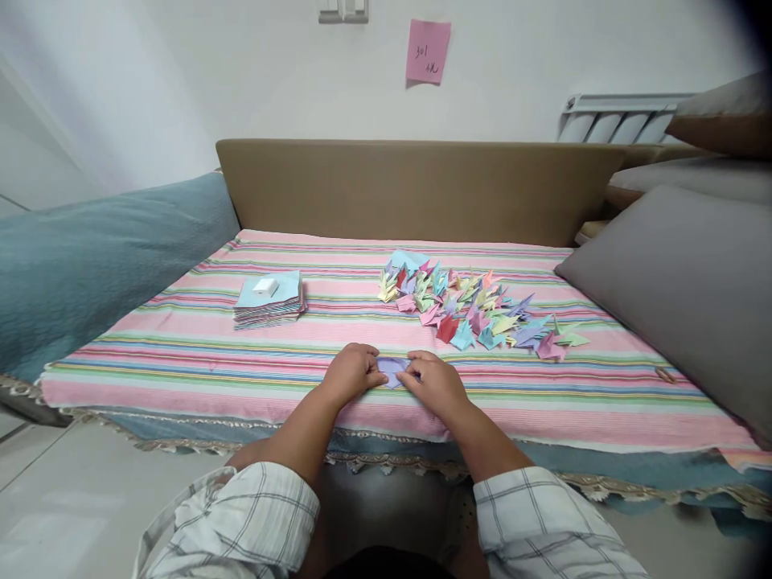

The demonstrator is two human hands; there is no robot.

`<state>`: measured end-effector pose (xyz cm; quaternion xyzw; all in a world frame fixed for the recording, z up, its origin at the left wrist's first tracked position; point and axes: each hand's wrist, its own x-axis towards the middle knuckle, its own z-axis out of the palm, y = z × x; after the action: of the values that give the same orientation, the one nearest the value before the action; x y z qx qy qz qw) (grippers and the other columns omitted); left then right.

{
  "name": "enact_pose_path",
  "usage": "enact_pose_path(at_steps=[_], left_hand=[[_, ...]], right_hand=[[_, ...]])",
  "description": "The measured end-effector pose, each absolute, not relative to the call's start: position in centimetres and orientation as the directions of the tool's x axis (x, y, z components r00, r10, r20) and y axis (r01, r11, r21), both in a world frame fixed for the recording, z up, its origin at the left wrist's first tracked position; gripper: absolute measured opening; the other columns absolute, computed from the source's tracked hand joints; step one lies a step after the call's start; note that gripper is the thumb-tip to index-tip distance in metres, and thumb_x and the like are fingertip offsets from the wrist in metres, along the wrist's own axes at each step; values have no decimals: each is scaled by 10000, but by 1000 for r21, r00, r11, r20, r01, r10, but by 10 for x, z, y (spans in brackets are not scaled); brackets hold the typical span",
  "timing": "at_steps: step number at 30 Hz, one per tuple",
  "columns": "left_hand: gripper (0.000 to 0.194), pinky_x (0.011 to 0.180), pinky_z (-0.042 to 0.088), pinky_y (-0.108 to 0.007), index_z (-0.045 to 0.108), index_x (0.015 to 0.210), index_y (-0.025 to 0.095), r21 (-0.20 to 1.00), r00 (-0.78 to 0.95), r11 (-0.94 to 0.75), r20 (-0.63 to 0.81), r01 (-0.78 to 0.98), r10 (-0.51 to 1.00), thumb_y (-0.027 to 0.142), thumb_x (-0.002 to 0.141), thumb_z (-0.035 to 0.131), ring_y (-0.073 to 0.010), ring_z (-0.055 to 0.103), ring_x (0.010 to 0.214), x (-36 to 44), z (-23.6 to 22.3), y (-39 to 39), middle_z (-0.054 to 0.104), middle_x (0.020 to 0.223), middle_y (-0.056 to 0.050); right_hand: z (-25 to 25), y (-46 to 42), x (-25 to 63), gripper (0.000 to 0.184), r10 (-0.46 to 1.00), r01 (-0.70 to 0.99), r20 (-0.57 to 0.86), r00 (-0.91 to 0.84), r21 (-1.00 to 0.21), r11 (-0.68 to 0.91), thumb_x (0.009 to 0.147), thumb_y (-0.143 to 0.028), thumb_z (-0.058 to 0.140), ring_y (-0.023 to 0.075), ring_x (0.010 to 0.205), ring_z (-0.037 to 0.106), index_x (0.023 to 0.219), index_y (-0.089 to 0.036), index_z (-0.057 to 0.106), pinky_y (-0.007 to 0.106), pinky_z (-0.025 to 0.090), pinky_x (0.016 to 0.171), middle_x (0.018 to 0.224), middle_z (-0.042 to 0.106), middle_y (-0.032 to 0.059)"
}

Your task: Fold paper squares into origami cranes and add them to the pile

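A small purple piece of folded origami paper point(392, 370) lies between my two hands, low over the striped cloth near the front of the seat. My left hand point(355, 373) pinches its left side with thumb and fingers. On the opposite side, my right hand point(435, 381) grips the right edge the same way. Just beyond my right hand spreads a group of folded paper cranes point(476, 310) in many colours. Farther left sits a stack of square paper point(269, 310) with a small white block point(265, 287) on top.
The striped cloth point(181, 354) covers the sofa seat. A brown backrest point(398, 189) rises behind it, a blue-covered armrest point(121, 257) stands left, and grey cushions point(681, 281) fill the right. A small brown object point(665, 375) lies near them. A pink note point(428, 51) hangs on the wall.
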<state>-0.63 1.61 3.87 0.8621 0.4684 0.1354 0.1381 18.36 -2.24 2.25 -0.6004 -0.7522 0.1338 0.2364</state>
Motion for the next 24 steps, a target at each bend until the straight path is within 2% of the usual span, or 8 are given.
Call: enact_pose_path(at_steps=[4, 9, 16, 24], left_hand=[[155, 834, 421, -311, 680, 620, 187, 375, 513, -511, 102, 774, 852, 327, 684, 700, -237, 573, 1020, -6, 40, 15, 667, 1023, -69], [169, 836, 421, -297, 678, 622, 190, 397, 497, -493, 102, 774, 862, 345, 684, 704, -226, 571, 1036, -6, 40, 15, 670, 1014, -66], [263, 845, 418, -287, 637, 549, 192, 418, 464, -475, 133, 775, 876, 379, 734, 644, -216, 561, 1060, -12, 38, 14, 687, 857, -60], [189, 846, 420, -304, 667, 626, 189, 318, 430, -450, 136, 834, 892, 363, 698, 689, -234, 562, 1030, -10, 36, 12, 659, 1036, -70]], right_hand=[[23, -28, 180, 254, 967, 839, 217, -135, -494, 228, 842, -418, 503, 185, 1023, 588, 866, -263, 703, 297, 454, 828, 1224, 580, 28], [24, -29, 176, 262, 976, 876, 196, -93, -450, 174, 837, -411, 504, 182, 966, 611, 793, -255, 709, 292, 470, 781, 1235, 573, 16], [20, -27, 172, 248, 976, 913, 193, -101, -372, 168, 830, -369, 496, 191, 926, 619, 796, -244, 708, 296, 479, 746, 1270, 545, 20], [19, -29, 169, 268, 968, 930, 212, -133, -310, 196, 845, -358, 471, 201, 925, 616, 812, -242, 711, 302, 486, 734, 1257, 553, 28]])
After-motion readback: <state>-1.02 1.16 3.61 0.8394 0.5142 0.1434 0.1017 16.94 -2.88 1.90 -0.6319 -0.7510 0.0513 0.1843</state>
